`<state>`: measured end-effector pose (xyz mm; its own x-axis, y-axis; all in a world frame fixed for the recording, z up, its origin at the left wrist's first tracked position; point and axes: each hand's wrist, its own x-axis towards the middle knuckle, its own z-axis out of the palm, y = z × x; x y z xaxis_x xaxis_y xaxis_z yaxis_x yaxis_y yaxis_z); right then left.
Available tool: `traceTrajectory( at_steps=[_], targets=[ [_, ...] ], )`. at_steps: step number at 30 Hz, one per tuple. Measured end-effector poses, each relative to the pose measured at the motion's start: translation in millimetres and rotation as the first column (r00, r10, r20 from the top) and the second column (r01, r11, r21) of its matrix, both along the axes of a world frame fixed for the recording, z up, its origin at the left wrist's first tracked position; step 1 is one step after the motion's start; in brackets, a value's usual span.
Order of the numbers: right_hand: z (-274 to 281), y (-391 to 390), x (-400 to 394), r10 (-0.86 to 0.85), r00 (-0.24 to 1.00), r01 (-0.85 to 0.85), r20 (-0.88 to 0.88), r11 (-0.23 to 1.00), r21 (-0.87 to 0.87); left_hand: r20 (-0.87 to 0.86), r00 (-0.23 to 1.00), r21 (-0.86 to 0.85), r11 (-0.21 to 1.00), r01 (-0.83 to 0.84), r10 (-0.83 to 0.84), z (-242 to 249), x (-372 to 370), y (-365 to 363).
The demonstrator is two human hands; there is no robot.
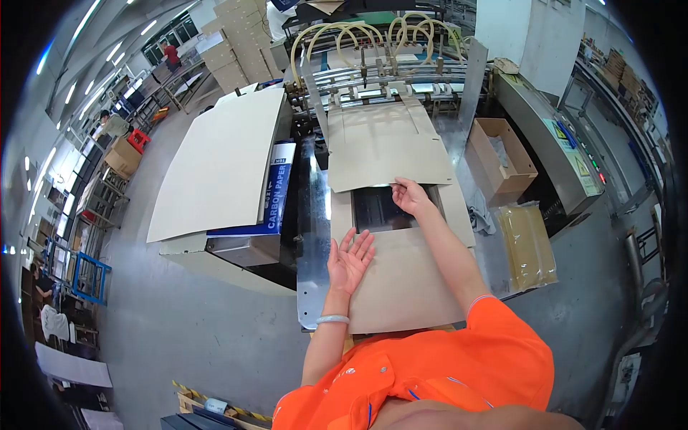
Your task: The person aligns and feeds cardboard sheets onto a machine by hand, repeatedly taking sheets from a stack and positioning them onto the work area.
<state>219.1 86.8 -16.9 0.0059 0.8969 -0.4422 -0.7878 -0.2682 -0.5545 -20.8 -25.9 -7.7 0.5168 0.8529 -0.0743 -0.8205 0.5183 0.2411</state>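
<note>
My right hand point(408, 196) pinches the near edge of a grey-beige cardboard sheet point(383, 159), which lies in the feed of a machine. My left hand point(351, 264) is open, palm up with its fingers spread, and holds nothing. It hovers over or rests on the left side of a nearer cardboard piece point(405, 283); contact cannot be made out. Between the held sheet and this nearer piece shows a dark rectangular opening point(383, 209). Rollers and rods of the machine point(365, 86) cross behind the sheet, with pale hoses looping above.
At left, large board sheets point(222, 161) lie on a stand beside a blue carbon paper box point(276, 197). To the right are an open cardboard box point(505, 158), a grey cloth point(481, 220) and a clear-wrapped yellowish pack point(528, 245). Other people sit or stand far left.
</note>
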Motion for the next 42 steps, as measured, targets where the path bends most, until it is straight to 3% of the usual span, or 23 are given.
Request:
traceTrajectory(
  at_steps=[3,6,8,9,11,13,15,16,17,18,20,27,42],
  targets=[
    [-8,-3,1,0.011,1.000,-0.011,0.018,1.000,-0.009,-0.015,1.000,0.007,1.000,-0.005,0.005,1,0,0],
    [-12,-16,-6,0.131,0.987,-0.128,0.096,0.991,-0.033,-0.058,0.998,0.013,1.000,-0.010,0.010,2,0,-1],
    [-26,-19,-13,0.216,0.843,-0.227,0.493,0.973,-0.039,-0.097,0.995,0.020,1.000,-0.017,0.019,4,1,-1],
    [-26,-22,-17,0.224,0.837,-0.235,0.498,0.971,-0.041,-0.091,0.995,0.019,0.999,-0.026,0.028,11,3,-2],
    [-23,-30,-27,0.246,0.711,-0.302,0.659,0.953,-0.030,-0.447,0.870,0.407,0.914,-0.011,0.209,51,7,-6],
    [-17,-34,-35,0.255,0.550,-0.375,0.795,0.926,-0.038,-0.637,0.605,0.683,0.714,0.154,0.479,103,11,-13],
    [-14,-35,-36,0.239,0.349,-0.439,0.906,0.896,-0.067,-0.487,0.349,0.859,0.365,0.359,0.801,176,10,-26],
    [-16,-34,-37,0.198,0.358,-0.455,0.913,0.890,-0.015,-0.498,0.344,0.856,0.386,0.345,0.796,205,7,-32],
    [-18,-33,-35,0.180,0.349,-0.454,0.920,0.891,-0.002,-0.223,0.312,0.912,0.085,0.401,0.924,232,4,-38],
    [-12,-34,-34,0.163,0.338,-0.456,0.927,0.890,0.010,0.079,0.293,0.861,-0.213,0.462,0.953,255,3,-48],
    [-1,-38,-37,0.147,0.248,-0.446,0.958,0.895,-0.021,0.216,0.231,0.861,-0.297,0.413,0.949,295,4,-73],
    [-14,-29,-37,0.246,0.324,-0.455,0.914,0.887,-0.077,0.138,0.182,0.917,-0.195,0.348,0.974,272,5,-76],
    [-17,-27,-33,0.256,0.361,-0.467,0.897,0.882,-0.063,0.196,0.127,0.937,-0.224,0.268,0.972,261,2,-63]
  ],
)
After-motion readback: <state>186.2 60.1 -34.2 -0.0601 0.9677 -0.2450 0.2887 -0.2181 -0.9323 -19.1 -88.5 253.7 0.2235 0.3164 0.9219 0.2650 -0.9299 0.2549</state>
